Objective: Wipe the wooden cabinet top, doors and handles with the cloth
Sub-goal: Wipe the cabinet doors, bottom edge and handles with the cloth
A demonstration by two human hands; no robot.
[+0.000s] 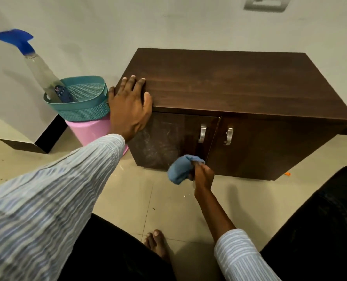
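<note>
Two silver metal handles (pixel 215 134) sit side by side at mid-frame on the glossy doors of the low dark-brown wooden cabinet (pixel 239 82), which fills the centre and right. The left hand (pixel 129 106) lies flat, fingers spread, on the top's left front corner. Lower, the right hand (pixel 202 173) grips a bunched blue cloth (pixel 181 169) against the left door's (pixel 168 138) bottom edge. At left, a teal woven basket (pixel 87 106) holds a clear spray bottle (pixel 36 65).

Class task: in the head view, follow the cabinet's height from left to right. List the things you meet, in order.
Spray bottle → teal basket on the pink bin → left hand flat on the cabinet corner → blue cloth in the right hand → left door handle → right door handle.
</note>
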